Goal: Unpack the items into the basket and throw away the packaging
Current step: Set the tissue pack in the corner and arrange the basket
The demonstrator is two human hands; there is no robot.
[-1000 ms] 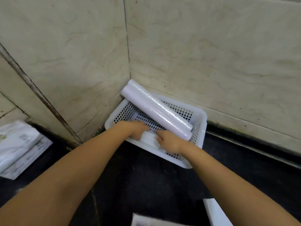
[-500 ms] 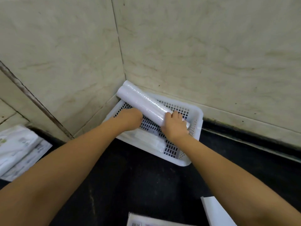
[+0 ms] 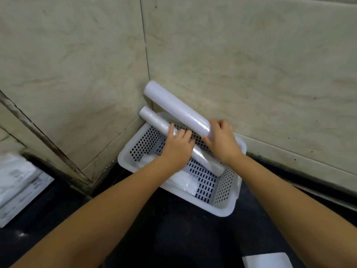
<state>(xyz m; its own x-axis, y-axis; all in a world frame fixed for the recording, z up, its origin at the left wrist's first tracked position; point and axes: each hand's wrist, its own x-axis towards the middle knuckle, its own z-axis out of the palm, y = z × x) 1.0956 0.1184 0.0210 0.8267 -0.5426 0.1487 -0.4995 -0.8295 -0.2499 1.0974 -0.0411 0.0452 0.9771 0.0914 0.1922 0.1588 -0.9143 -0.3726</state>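
A white perforated basket (image 3: 222, 206) is sitting in the wall corner. One white roll (image 3: 160, 123) is leaning diagonally inside it; a thicker roll (image 3: 174, 107) is being held above.

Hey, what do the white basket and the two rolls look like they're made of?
The basket looks like moulded white plastic, semi-matte, with rows of punched rectangular holes in its walls and floor. The two rolls, the upper roll and the lower roll, seem to be thin plastic film or bags wound tight; the glossy, crinkly highlights suggest a clear wrapper, though a paper core can't be ruled out.
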